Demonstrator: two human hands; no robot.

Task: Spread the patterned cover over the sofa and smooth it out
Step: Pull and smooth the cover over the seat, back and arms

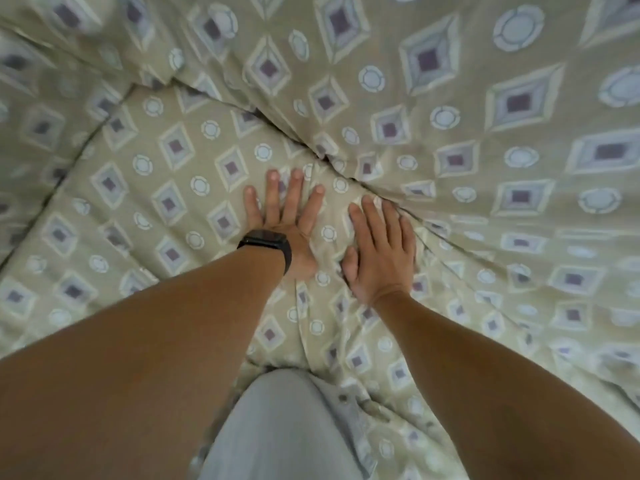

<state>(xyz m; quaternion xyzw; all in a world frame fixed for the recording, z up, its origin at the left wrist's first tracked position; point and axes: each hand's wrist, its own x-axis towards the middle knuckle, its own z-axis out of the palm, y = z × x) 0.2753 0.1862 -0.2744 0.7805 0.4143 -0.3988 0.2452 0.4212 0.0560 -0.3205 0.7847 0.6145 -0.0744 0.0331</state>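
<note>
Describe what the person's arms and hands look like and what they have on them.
Both forearms are bare, with no sleeves in view and no gloves. The left hand has a black watch with a dark rectangular face and black band strapped at the wrist. The right hand wears nothing: no rings or bands show on either hand's fingers.

The single head view looks steeply down from close above the patterned cover (485, 140); its edges blur, perhaps from wide-angle distortion.
</note>
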